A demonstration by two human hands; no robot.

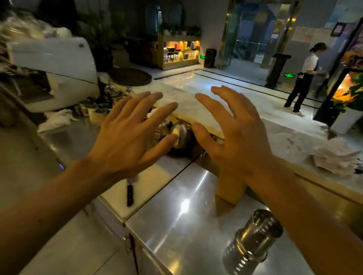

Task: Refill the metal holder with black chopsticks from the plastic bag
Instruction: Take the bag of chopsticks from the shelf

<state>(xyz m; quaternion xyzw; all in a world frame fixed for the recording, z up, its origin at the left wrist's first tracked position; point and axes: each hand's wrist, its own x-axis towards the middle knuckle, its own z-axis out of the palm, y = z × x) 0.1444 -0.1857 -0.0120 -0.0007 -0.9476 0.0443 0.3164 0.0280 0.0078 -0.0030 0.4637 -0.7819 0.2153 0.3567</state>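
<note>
Item: left grip (129,133), right grip (236,132), both spread, empty. Shiny perforated metal holder (252,243) standing on steel bench (180,227). Risk, I judge: my right forearm knocks it over.

Two bare hands: one left hand (131,138), one right hand (234,132). One perforated metal holder (252,245) on one steel counter (180,234). One dark-handled knife (130,195) on one white cutting board (114,195). One wooden block (231,189). One pile of crumpled papers (336,156). One round dark tray (130,75). One white cloth (55,120). One lit shelf unit (180,51). One person (305,77) standing far back
</note>
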